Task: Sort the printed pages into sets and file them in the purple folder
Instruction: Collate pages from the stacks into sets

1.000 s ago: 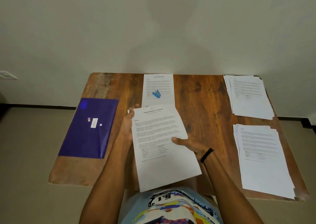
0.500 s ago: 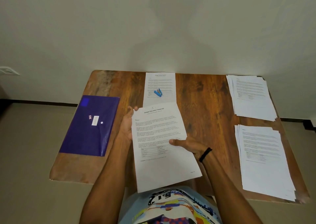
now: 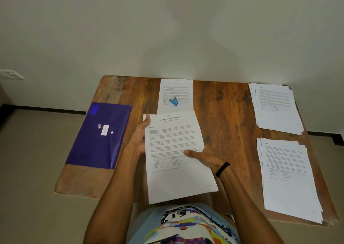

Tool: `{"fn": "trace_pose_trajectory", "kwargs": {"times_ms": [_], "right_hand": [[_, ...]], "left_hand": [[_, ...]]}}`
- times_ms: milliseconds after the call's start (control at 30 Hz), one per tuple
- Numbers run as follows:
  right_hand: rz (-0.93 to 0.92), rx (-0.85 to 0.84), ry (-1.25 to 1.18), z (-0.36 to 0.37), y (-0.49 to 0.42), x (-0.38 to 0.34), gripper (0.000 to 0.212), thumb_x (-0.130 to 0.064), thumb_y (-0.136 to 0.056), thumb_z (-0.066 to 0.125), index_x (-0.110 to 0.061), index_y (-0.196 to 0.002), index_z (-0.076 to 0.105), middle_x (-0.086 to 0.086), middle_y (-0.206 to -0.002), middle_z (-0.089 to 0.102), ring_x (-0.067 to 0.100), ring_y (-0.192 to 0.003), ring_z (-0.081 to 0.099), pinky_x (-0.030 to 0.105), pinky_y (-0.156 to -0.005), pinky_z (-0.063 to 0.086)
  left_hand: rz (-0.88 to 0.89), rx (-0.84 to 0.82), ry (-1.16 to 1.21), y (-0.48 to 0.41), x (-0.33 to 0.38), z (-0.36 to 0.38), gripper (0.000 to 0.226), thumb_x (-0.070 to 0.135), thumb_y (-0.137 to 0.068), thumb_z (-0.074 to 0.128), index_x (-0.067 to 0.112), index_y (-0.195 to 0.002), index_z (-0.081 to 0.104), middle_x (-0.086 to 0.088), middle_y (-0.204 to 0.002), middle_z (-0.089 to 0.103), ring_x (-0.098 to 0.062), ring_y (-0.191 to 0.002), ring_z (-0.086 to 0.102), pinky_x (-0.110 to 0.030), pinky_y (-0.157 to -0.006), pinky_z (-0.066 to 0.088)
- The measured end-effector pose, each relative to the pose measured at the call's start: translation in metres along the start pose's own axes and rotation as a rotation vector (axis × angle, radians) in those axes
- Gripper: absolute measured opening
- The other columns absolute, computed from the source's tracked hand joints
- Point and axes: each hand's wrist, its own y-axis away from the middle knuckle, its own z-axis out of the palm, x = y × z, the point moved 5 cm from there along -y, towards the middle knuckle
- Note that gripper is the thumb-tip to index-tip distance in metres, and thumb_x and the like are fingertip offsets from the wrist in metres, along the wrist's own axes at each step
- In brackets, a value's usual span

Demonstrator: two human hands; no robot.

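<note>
Closest in, the held pages (image 3: 178,156) sat tilted between both hands above the surface (image 3: 223,113). The left hand (image 3: 138,141) gripped the left edge, its fingers (image 3: 147,118) clamped on the top corner. The right hand (image 3: 202,159) pinched the right edge, thumb on the print. Such thin paper is probably light, floppy and slippery sheet on sheet, so opposite edges seem the safest hold. Left of the left fingers lay the purple folder (image 3: 100,135), closed. Right of the right fingers lay the near stack (image 3: 286,173) and far stack (image 3: 273,105). Beyond the fingertips, a stapler (image 3: 174,101) rested on a single sheet (image 3: 176,89).
</note>
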Motion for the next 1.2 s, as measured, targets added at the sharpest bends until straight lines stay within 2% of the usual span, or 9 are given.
{"fn": "trace_pose_trajectory", "kwargs": {"times_ms": [167, 367, 467, 567, 667, 767, 867, 1000, 1200], "right_hand": [[-0.004, 0.075, 0.028, -0.009, -0.004, 0.009, 0.046, -0.026, -0.087, 0.077, -0.024, -0.13, 0.061, -0.002, -0.125, 0.07, 0.021, -0.111, 0.069, 0.042, -0.089, 0.058], [0.018, 0.106, 0.037, -0.002, -0.011, 0.019, 0.047, -0.03, -0.085, 0.079, -0.025, -0.129, 0.062, -0.005, -0.124, 0.071, 0.018, -0.11, 0.07, 0.034, -0.085, 0.059], [0.025, 0.084, 0.05, 0.003, -0.019, 0.016, 0.043, -0.029, -0.087, 0.077, -0.026, -0.127, 0.061, -0.007, -0.12, 0.072, 0.015, -0.107, 0.07, 0.027, -0.077, 0.059], [0.077, -0.02, 0.02, -0.001, -0.038, 0.016, 0.046, -0.033, -0.089, 0.075, -0.021, -0.13, 0.06, -0.002, -0.123, 0.071, 0.019, -0.111, 0.069, 0.034, -0.085, 0.059], [0.168, 0.133, 0.1, -0.028, -0.078, 0.019, 0.043, -0.055, -0.084, 0.074, -0.019, -0.107, 0.067, 0.0, -0.1, 0.075, 0.022, -0.09, 0.071, 0.042, -0.081, 0.058], [0.063, 0.418, 0.439, -0.062, -0.142, 0.0, 0.029, -0.048, -0.087, 0.062, -0.025, -0.071, 0.059, -0.002, -0.07, 0.061, 0.016, -0.067, 0.058, 0.041, -0.069, 0.051], [0.011, 0.534, 0.694, -0.072, -0.213, -0.033, 0.011, -0.025, -0.094, 0.06, -0.017, -0.098, 0.068, 0.006, -0.103, 0.069, 0.023, -0.096, 0.063, 0.039, -0.089, 0.054], [0.031, 0.494, 0.977, -0.063, -0.298, -0.052, 0.033, -0.021, -0.1, 0.056, -0.009, -0.131, 0.058, 0.017, -0.127, 0.057, 0.031, -0.11, 0.058, 0.037, -0.095, 0.051], [0.053, 0.464, 1.326, -0.061, -0.361, -0.036, 0.04, -0.028, -0.1, 0.055, -0.014, -0.137, 0.048, 0.02, -0.139, 0.042, 0.033, -0.122, 0.047, 0.041, -0.101, 0.044]], "left_hand": [[0.077, 0.089, -0.297, 0.001, -0.002, -0.01, 0.036, 0.023, -0.101, 0.054, 0.007, -0.134, 0.056, -0.015, -0.13, 0.065, -0.034, -0.116, 0.065, -0.052, -0.1, 0.051], [0.167, 0.21, -0.454, -0.006, -0.008, -0.02, 0.035, 0.03, -0.101, 0.055, 0.011, -0.13, 0.058, -0.012, -0.127, 0.067, -0.035, -0.111, 0.067, -0.054, -0.098, 0.051], [0.313, 0.424, -0.634, -0.002, -0.001, -0.016, 0.031, 0.03, -0.103, 0.052, 0.01, -0.126, 0.059, 0.0, -0.112, 0.069, -0.019, -0.098, 0.07, -0.027, -0.084, 0.057], [0.514, 0.606, -0.869, 0.002, 0.013, -0.015, 0.03, 0.027, -0.105, 0.048, 0.008, -0.125, 0.06, 0.004, -0.111, 0.066, -0.004, -0.087, 0.065, -0.002, -0.063, 0.043], [0.617, 0.747, -0.994, -0.001, 0.025, -0.033, 0.041, 0.046, -0.101, 0.048, 0.018, -0.128, 0.061, 0.007, -0.117, 0.066, -0.013, -0.102, 0.065, -0.024, -0.09, 0.053], [0.667, 0.858, -1.067, -0.009, 0.035, -0.053, 0.057, 0.067, -0.097, 0.038, 0.021, -0.121, 0.061, 0.008, -0.113, 0.065, -0.015, -0.101, 0.064, -0.038, -0.091, 0.056], [0.65, 0.905, -1.079, -0.015, 0.042, -0.067, 0.064, 0.073, -0.094, 0.03, 0.021, -0.114, 0.061, 0.004, -0.104, 0.068, -0.015, -0.088, 0.066, -0.031, -0.078, 0.06], [0.637, 0.884, -1.081, -0.015, 0.046, -0.06, 0.05, 0.055, -0.1, 0.038, 0.014, -0.111, 0.064, 0.005, -0.098, 0.067, -0.007, -0.074, 0.061, -0.004, -0.057, 0.044], [0.623, 0.835, -1.023, -0.019, 0.047, -0.068, 0.033, 0.04, -0.102, 0.047, 0.016, -0.115, 0.065, 0.005, -0.102, 0.069, -0.002, -0.075, 0.064, -0.006, -0.057, 0.048]]}}
